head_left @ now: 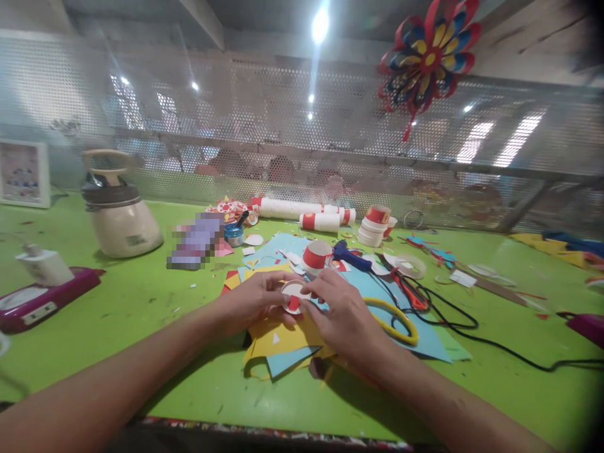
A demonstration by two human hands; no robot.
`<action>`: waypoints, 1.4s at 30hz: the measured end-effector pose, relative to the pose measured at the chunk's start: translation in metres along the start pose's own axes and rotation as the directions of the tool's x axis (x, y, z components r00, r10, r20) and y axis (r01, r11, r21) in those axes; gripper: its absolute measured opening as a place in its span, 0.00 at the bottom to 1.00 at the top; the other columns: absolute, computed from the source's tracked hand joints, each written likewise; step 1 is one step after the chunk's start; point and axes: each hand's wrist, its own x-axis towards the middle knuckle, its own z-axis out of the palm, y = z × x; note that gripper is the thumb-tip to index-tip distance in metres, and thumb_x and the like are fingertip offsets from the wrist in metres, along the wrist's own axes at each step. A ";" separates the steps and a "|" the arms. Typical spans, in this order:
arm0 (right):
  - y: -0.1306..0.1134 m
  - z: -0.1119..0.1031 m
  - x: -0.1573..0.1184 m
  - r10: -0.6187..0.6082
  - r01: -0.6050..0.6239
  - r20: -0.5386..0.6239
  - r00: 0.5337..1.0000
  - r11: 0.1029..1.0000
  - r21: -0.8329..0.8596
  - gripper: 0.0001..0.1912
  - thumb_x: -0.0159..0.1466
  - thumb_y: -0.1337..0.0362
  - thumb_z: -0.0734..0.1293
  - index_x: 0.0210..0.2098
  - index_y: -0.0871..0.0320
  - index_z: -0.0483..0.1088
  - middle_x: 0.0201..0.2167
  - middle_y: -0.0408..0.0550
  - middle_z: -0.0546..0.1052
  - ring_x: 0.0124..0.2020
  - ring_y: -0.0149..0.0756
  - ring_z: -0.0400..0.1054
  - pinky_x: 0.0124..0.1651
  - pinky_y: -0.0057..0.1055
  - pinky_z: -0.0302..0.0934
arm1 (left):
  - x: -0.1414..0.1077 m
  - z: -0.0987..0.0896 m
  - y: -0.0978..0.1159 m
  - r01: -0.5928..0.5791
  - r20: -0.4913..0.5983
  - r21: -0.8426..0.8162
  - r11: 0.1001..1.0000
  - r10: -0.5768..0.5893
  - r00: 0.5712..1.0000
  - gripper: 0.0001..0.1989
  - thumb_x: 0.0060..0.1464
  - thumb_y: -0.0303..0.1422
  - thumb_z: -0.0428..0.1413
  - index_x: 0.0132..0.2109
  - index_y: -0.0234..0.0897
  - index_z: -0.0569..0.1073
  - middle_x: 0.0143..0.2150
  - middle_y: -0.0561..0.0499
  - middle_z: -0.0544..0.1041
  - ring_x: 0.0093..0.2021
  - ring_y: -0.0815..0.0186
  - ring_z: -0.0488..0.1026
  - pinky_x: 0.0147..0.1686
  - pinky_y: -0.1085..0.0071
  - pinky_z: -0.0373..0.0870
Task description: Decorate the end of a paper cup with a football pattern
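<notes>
Between my hands is a small round white paper piece (pixel 293 290) with a red patch on its lower part, perhaps a cup base. My left hand (pixel 258 298) pinches its left edge, and the fingers of my right hand (pixel 336 306) close on its right side. Beneath them lie yellow paper (pixel 274 343) and light blue paper (pixel 431 336). A red and white paper cup (pixel 316 257) stands just behind my fingers. Right of the cup is a dark blue glue gun (pixel 352 257).
Yellow-handled scissors (pixel 401 335), orange-handled scissors (pixel 415 296) and a black cable (pixel 509 358) lie to the right. Stacked cups (pixel 321 222) rest at the back. A kettle (pixel 120 214), a blurred phone (pixel 197 242) and a purple power strip (pixel 61 301) are on the left.
</notes>
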 end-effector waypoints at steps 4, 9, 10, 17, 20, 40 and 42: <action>-0.005 0.004 -0.001 -0.032 0.051 0.135 0.990 0.989 -0.137 0.04 0.62 0.70 0.65 0.32 0.62 0.72 0.33 0.53 0.70 0.36 0.41 0.62 0.37 0.37 0.61 | 0.001 0.000 -0.003 0.000 -0.015 0.000 1.000 0.000 1.000 0.19 0.46 0.25 0.64 0.47 0.34 0.73 0.35 0.47 0.80 0.31 0.67 0.78 0.32 0.74 0.76; -0.009 0.008 -0.002 -0.032 0.063 0.153 0.988 0.978 -0.201 0.03 0.62 0.69 0.66 0.31 0.62 0.71 0.34 0.55 0.70 0.39 0.44 0.61 0.40 0.39 0.62 | 0.001 0.000 -0.002 -0.002 -0.005 -0.009 1.000 0.002 1.000 0.17 0.46 0.22 0.62 0.46 0.34 0.74 0.35 0.49 0.79 0.30 0.69 0.77 0.32 0.76 0.75; -0.009 0.009 -0.003 -0.019 0.049 0.154 0.988 0.980 -0.192 0.03 0.62 0.69 0.66 0.32 0.62 0.71 0.34 0.55 0.69 0.38 0.43 0.61 0.39 0.39 0.62 | 0.001 0.000 -0.002 -0.002 0.003 -0.011 1.000 0.002 1.000 0.17 0.46 0.22 0.61 0.45 0.34 0.75 0.35 0.49 0.79 0.30 0.69 0.78 0.32 0.75 0.75; -0.006 0.011 -0.002 0.043 -0.027 0.135 0.990 0.992 -0.124 0.05 0.63 0.72 0.63 0.32 0.63 0.71 0.34 0.53 0.69 0.36 0.40 0.64 0.38 0.36 0.61 | 0.001 0.000 0.000 0.001 0.038 -0.015 1.000 0.000 0.999 0.18 0.47 0.22 0.58 0.47 0.33 0.75 0.36 0.47 0.79 0.32 0.67 0.77 0.33 0.73 0.76; -0.004 0.013 -0.003 0.040 -0.027 0.130 0.991 0.994 -0.104 0.08 0.63 0.73 0.62 0.31 0.62 0.71 0.32 0.52 0.69 0.33 0.38 0.64 0.36 0.34 0.60 | 0.001 -0.001 0.001 0.008 0.042 -0.005 1.000 -0.008 0.999 0.18 0.45 0.22 0.57 0.46 0.32 0.75 0.35 0.46 0.79 0.32 0.66 0.77 0.32 0.73 0.76; -0.001 -0.002 0.002 0.038 -0.034 -0.111 0.993 0.999 0.033 0.10 0.59 0.76 0.64 0.35 0.58 0.74 0.28 0.46 0.71 0.29 0.33 0.63 0.32 0.29 0.58 | 0.000 -0.004 0.000 -0.023 0.064 0.042 0.999 0.021 0.998 0.19 0.45 0.22 0.59 0.48 0.33 0.74 0.35 0.45 0.79 0.34 0.63 0.77 0.31 0.72 0.76; -0.002 -0.003 0.002 0.034 -0.031 -0.101 0.994 0.999 0.032 0.10 0.60 0.75 0.64 0.35 0.58 0.74 0.28 0.46 0.71 0.28 0.33 0.63 0.31 0.29 0.57 | 0.000 -0.004 -0.001 -0.033 0.064 0.052 0.998 0.030 0.998 0.20 0.45 0.21 0.59 0.48 0.34 0.74 0.36 0.45 0.79 0.35 0.64 0.77 0.32 0.72 0.76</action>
